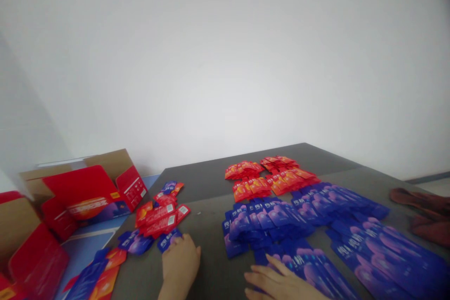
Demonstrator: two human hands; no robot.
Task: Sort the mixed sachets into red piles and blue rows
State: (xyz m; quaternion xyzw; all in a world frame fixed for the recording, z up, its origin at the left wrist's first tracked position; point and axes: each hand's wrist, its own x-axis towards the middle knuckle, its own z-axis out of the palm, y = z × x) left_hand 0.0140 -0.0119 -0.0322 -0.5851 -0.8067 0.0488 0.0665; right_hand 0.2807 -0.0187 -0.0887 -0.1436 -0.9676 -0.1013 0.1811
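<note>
My left hand (181, 265) is closed over the end of a blue-purple packet (169, 239) on the dark table, its fingertips hidden behind the knuckles. Beside it lie loose red packets (159, 219) with barcode labels and another blue-purple packet (135, 242). My right hand (283, 283) rests with fingers apart at the left edge of a fanned row of blue-purple packets (312, 267). Behind that row are a further blue-purple pile (267, 218) and one more (390, 258) to the right.
Fanned stacks of red-orange packets (249, 187) lie toward the back of the grey table (207, 239). Open red cardboard boxes (87, 192) stand on the left. Several mixed packets (94, 274) lie at the front left. A brown cloth-like item (429, 215) lies at right.
</note>
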